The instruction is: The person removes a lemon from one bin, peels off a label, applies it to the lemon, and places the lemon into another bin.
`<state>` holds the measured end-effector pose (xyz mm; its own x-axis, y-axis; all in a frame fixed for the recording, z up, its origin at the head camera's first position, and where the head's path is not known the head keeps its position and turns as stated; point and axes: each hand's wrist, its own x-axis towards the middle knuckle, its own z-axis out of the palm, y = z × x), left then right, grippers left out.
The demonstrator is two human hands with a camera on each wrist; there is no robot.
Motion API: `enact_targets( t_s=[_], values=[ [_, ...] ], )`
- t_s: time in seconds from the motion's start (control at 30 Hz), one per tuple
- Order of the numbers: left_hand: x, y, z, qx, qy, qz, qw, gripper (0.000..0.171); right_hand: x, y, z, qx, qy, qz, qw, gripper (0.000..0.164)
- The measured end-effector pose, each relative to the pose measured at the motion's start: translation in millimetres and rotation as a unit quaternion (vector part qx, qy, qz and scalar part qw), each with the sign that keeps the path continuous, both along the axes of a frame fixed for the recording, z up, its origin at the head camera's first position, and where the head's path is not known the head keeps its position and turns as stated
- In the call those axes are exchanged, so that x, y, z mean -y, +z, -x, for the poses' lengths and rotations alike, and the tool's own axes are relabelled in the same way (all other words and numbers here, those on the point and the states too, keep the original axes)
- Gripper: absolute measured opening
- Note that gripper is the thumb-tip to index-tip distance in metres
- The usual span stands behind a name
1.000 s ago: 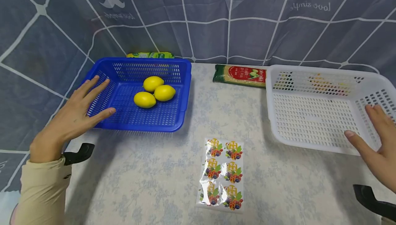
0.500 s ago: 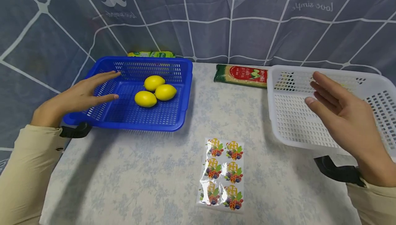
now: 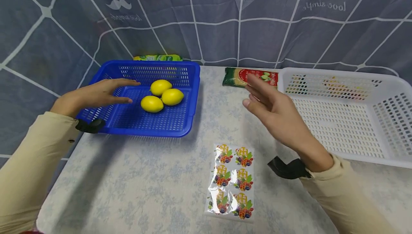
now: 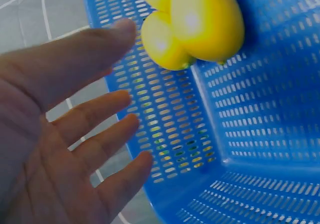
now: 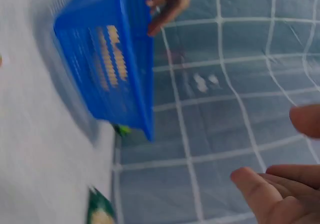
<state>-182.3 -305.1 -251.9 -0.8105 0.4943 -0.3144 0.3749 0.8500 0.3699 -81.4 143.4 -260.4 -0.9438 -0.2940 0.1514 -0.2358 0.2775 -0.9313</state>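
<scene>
Three yellow lemons point(image 3: 152, 104) lie together in the blue plastic basket point(image 3: 190, 119) on the left of the table. My left hand point(image 3: 96, 93) hovers over the left side of that basket, fingers extended toward the lemons and holding nothing. In the left wrist view its thumb and fingers are spread beside the lemons point(image 4: 207, 23). My right hand point(image 3: 273, 110) is in the air between the two baskets, its fingers straight and nothing in its grasp. In the right wrist view only part of the right hand point(image 5: 280, 194) shows.
A white plastic basket point(image 3: 331, 126) stands at the right. Between the baskets lies a red and green Olivoilà packet point(image 3: 233, 77), partly behind the white one. A sticker sheet point(image 3: 230, 183) lies front centre. A yellow-green packet point(image 3: 157, 58) shows behind the blue basket; a grey curtain point(image 3: 215, 19) hangs behind.
My right hand has swept left from over the white basket to the middle of the table. My left hand has shifted right, closer to the lemons. The baskets and lemons have stayed put.
</scene>
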Motion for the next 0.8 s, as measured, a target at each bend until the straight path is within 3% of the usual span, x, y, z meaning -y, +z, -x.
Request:
enact_targets(
  t_s=[0.2, 0.43, 0.8],
  values=[
    [-4, 0.0, 10.7, 0.015, -0.016, -0.001, 0.9998, 0.053, 37, -28.5, 13.8, 0.059, 0.009, 0.018, 0.998, 0.056],
    [-10, -4.0, 16.4, 0.089, 0.022, -0.003, 0.9958, 0.059, 75, -57.5, 26.3, 0.12, 0.008, 0.004, 0.993, 0.057],
    [-17, -19.3, 23.2, 0.115, 0.043, -0.026, 0.9921, 0.048, 111, -70.7, 33.0, 0.194, 0.023, 0.068, 0.978, 0.059]
  ],
)
